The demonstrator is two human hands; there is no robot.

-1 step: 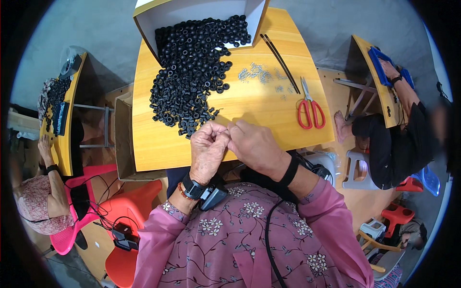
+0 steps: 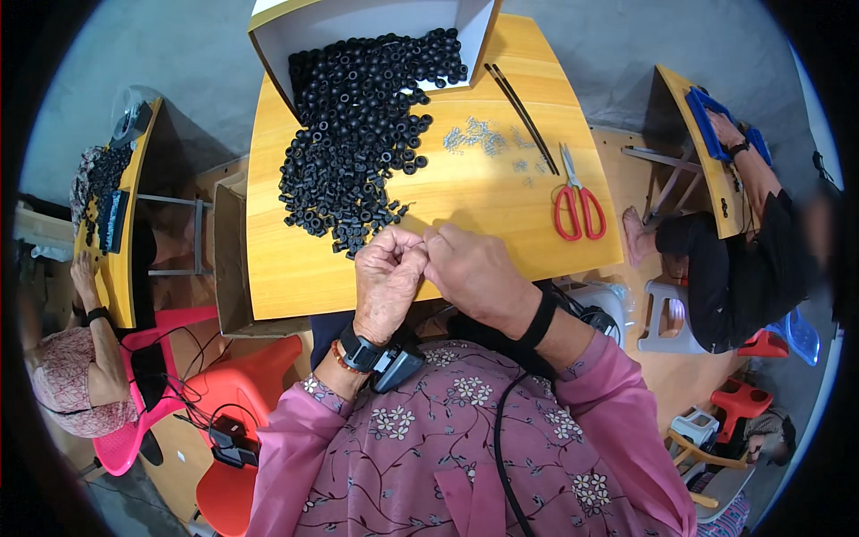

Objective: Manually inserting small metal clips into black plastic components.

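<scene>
While my left hand [image 2: 387, 271] and right hand [image 2: 479, 273] meet at the fingertips, any grip hidden, many black pieces [image 2: 344, 134] and silver bits [image 2: 488, 140] lie loose on the bench [image 2: 295, 282]; what's done, I can't tell.

Desk, yellow, wood-grained top [image 2: 501, 201]. At its far edge: an open carton with white inner walls [image 2: 385, 20], mouth toward the near side. A heap of small, round, black ring-shaped parts [image 2: 344, 170] extends from it onto the surface. Right of the heap: scattered small silvery pieces [image 2: 479, 137], two thin dark sticks [image 2: 524, 120] side by side, and red-handled metal scissors [image 2: 574, 185], blades pointing away.
</scene>
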